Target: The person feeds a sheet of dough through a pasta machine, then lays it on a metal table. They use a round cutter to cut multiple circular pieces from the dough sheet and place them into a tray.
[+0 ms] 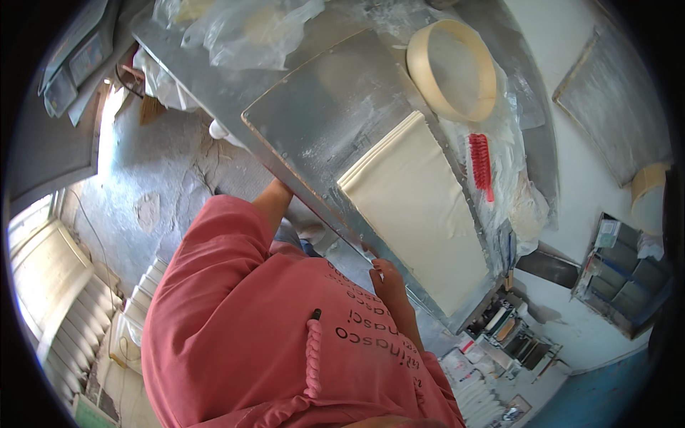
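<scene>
A folded stack of pale dough sheet lies on a floured metal board in front of me. Its layered fold faces the upper left, and the long right side has a slightly ragged edge. My right hand is low beside the front edge of the table, its fingers curled; whether anything is in them cannot be made out. My left forearm runs under the table edge, so the left hand is out of view. Neither hand visibly touches the dough.
Behind the dough stand a round wooden-rimmed sieve and a red-bristled brush on plastic sheeting. Plastic bags sit at the table's far left. A machine with rollers is beyond the right end. A broom leans at left.
</scene>
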Tool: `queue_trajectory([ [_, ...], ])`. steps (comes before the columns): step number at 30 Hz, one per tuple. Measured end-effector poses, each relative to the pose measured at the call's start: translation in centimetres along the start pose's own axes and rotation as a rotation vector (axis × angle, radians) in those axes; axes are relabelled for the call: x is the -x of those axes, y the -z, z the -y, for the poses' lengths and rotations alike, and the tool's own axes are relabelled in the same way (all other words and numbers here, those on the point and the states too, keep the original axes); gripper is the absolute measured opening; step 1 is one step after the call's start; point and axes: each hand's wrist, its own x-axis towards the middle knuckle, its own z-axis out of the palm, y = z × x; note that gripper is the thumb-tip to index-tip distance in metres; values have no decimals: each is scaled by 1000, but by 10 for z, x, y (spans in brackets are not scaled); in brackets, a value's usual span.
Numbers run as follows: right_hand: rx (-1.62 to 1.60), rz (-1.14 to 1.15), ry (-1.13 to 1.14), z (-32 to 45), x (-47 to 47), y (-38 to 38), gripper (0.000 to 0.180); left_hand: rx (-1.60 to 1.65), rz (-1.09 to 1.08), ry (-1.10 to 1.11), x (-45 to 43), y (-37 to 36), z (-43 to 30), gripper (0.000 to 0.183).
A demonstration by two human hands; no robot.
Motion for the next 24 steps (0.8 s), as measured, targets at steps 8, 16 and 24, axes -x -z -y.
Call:
queue_trajectory([
  [8,23,-232,250,-18,-29,44,14,-214,-217,-122,22,28,-12,20],
  [16,136,-575,421,-117,-142,138,29,-2271,-452,-957,207,-98,-13,16],
  [24,558,-504,-513,-246,-248,245,41,-2574,-321,-1324,134,-177,-28,67],
])
